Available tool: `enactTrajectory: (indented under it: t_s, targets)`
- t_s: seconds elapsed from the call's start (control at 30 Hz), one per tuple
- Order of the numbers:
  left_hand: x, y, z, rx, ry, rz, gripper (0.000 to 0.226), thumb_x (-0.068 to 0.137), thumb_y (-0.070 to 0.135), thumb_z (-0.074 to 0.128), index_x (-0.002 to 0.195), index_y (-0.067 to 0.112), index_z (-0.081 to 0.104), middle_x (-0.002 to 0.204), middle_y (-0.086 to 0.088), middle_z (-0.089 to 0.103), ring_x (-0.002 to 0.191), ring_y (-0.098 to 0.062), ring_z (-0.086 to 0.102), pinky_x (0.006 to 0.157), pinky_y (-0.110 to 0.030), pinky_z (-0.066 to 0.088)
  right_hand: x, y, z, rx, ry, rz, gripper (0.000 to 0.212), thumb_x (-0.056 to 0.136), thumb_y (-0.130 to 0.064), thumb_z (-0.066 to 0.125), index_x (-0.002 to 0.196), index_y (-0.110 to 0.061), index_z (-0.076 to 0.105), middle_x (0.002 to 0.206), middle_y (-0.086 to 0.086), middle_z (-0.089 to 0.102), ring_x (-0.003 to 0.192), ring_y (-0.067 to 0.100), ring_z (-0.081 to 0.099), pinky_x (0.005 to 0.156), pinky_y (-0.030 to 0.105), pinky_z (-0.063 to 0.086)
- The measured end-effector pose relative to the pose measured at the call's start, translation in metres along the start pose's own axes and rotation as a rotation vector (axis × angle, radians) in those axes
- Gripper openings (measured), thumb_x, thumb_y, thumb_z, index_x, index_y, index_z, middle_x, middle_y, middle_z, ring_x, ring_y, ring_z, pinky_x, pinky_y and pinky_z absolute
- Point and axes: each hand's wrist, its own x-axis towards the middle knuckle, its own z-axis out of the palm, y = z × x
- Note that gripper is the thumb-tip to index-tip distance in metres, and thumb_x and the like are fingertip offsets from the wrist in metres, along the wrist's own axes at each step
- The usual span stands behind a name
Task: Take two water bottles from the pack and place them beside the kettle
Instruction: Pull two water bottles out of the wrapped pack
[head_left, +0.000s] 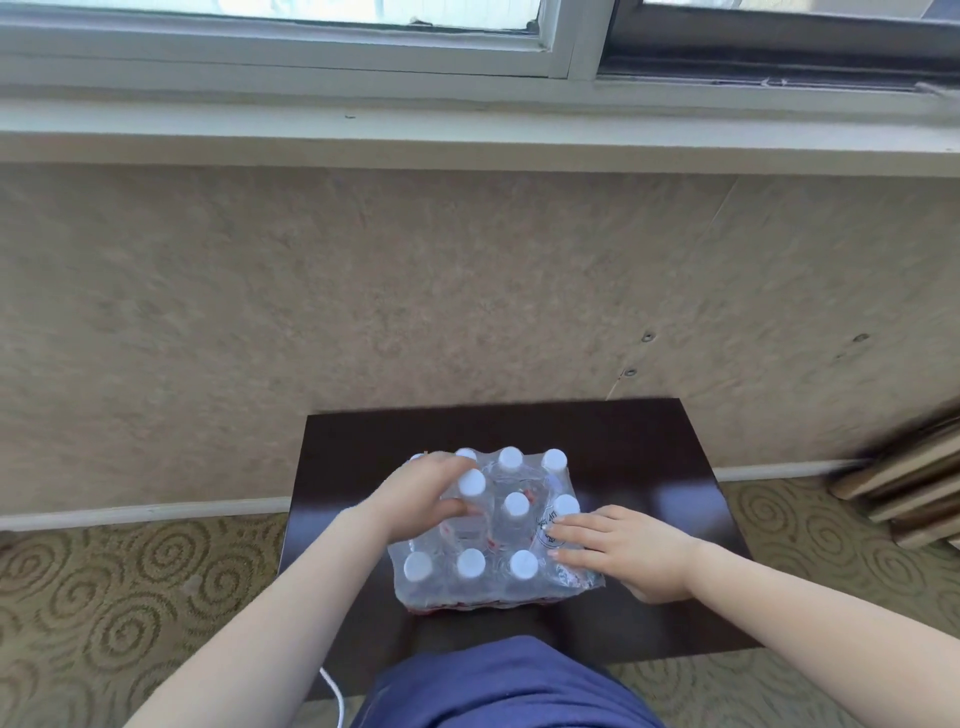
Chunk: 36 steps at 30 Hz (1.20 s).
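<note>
1. Pack (493, 540): a clear shrink-wrapped pack of water bottles stands upright on the dark table (649, 467), near its middle, below the window wall.
2. Contents: white caps show through the film in rows; I count about eleven, some partly hidden behind my left hand. The wrap is crumpled and lifted along the right side.
3. Left hand (426, 499): my fingers curl closed around the neck of one bottle (471, 486) in the middle row, left side, just below its white cap. The bottle remains inside the pack.
4. Right hand (628, 551): it lies flat and spread against the pack's right side, fingertips (558, 530) pressing the film beside the round printed label. It grips nothing.
5. Surroundings: patterned carpet (130, 582) lies around the table; a white cord (335, 696) runs at the lower edge. No kettle is in view.
</note>
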Motion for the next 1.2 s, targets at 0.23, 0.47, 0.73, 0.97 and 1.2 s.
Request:
enactTrajectory:
  t_s: [0.23,0.47,0.73,0.97,1.2]
  targets:
    - [0.001,0.010,-0.042,-0.659,0.139,0.047,0.029,0.085,0.033,0.070,0.111,0.021,0.062,0.111,0.004,0.068,0.108,-0.014,0.063,0.093,-0.030,0.052,0.000,0.000,-0.002,0.013,-0.026,0.013,0.072,0.077,-0.003,0.053,0.145,-0.020,0.037,0.158,0.005,0.029,0.144,0.025,0.030,0.105,0.038,0.039]
    - [0.022,0.020,-0.041,-0.943,0.533,-0.063,0.025,0.095,0.037,0.053,0.106,0.017,0.062,0.101,-0.001,0.069,0.088,-0.009,0.065,0.079,-0.027,0.052,0.001,-0.003,-0.005,0.047,-0.065,0.039,0.068,0.081,-0.004,0.047,0.147,-0.017,0.035,0.159,0.006,0.024,0.146,0.025,0.023,0.109,0.039,0.032]
    - [0.038,0.025,-0.047,-0.926,0.678,-0.090,0.008,0.097,0.036,0.049,0.094,0.030,0.053,0.099,-0.004,0.067,0.081,-0.003,0.063,0.071,-0.016,0.050,0.007,-0.005,-0.023,0.118,0.004,0.063,0.058,0.080,-0.012,0.054,0.138,-0.017,0.049,0.145,0.006,0.049,0.129,0.026,0.049,0.100,0.037,0.039]
    - [0.039,0.033,-0.048,-0.841,0.658,-0.054,0.010,0.096,0.035,0.052,0.099,0.025,0.055,0.093,0.006,0.067,0.078,0.009,0.061,0.072,-0.007,0.047,0.065,-0.001,-0.063,0.225,0.313,0.290,0.033,0.087,-0.014,0.056,0.120,-0.014,0.061,0.106,0.005,0.065,0.094,0.028,0.061,0.078,0.041,0.046]
    - [0.023,0.034,-0.048,-0.849,0.666,-0.062,0.016,0.091,0.042,0.051,0.097,0.027,0.055,0.091,0.008,0.068,0.080,0.004,0.062,0.073,-0.010,0.047,0.113,-0.008,-0.043,0.226,-0.174,0.372,0.040,0.089,-0.023,0.055,0.129,-0.020,0.053,0.129,0.005,0.055,0.114,0.026,0.053,0.077,0.036,0.049]
